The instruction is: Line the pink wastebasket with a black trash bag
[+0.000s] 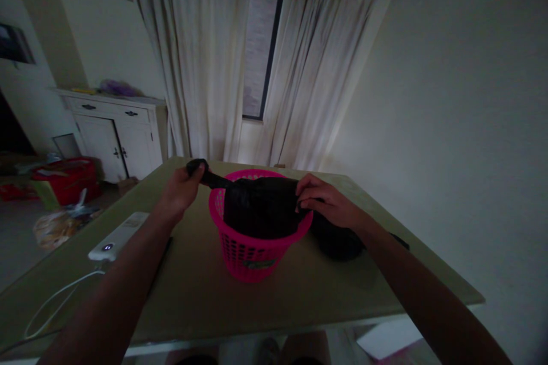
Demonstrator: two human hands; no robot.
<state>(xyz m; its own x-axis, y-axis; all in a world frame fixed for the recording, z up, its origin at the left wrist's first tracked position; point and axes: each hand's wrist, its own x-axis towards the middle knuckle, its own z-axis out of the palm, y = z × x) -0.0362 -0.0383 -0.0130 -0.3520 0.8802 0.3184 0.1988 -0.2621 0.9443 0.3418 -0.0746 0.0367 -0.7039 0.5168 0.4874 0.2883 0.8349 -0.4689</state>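
A pink plastic basket [252, 259] with holes in its wall stands upright on the table. Inside it sits a black plastic bag [261, 205], its top bunched near the rim. At the left, my left hand [182, 191] is closed round a twisted end of the bag, pulled out past the basket's rim. My right hand [323, 199] pinches the bag's edge at the basket's right rim. Partly hidden behind my right forearm, a dark black bundle [338, 239] lies on the table against the basket's right side.
On the table's left lie a white device [117, 236], a white cable [64, 291] and a thin dark object [162, 259] partly under my left forearm. A white cabinet [115, 131], red bags [66, 179] and curtains [205, 57] stand beyond; a wall [449, 125] rises at right.
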